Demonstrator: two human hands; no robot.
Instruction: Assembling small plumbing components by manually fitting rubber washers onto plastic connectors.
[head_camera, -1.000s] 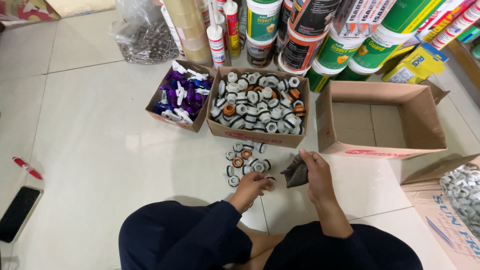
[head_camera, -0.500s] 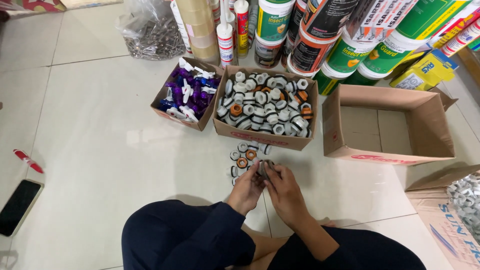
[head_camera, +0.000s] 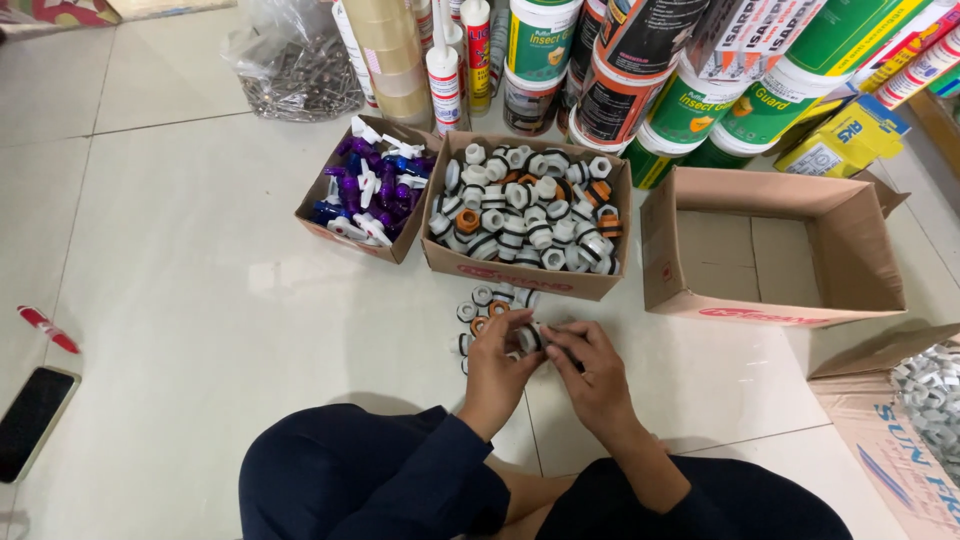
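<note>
A white fitting sits pinched between my left hand and right hand, both together; the fittings box lies at twelve o'clock.

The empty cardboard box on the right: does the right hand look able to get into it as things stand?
Probably yes. The empty cardboard box stands open-topped just beyond the right hand, with only bare floor tiles between, though that hand is at a small white fitting with the left hand.

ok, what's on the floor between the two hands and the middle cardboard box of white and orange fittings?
Head view: a small pile of loose white and orange fittings on the tile, just beyond the left hand and right hand, before the middle cardboard box.
</note>
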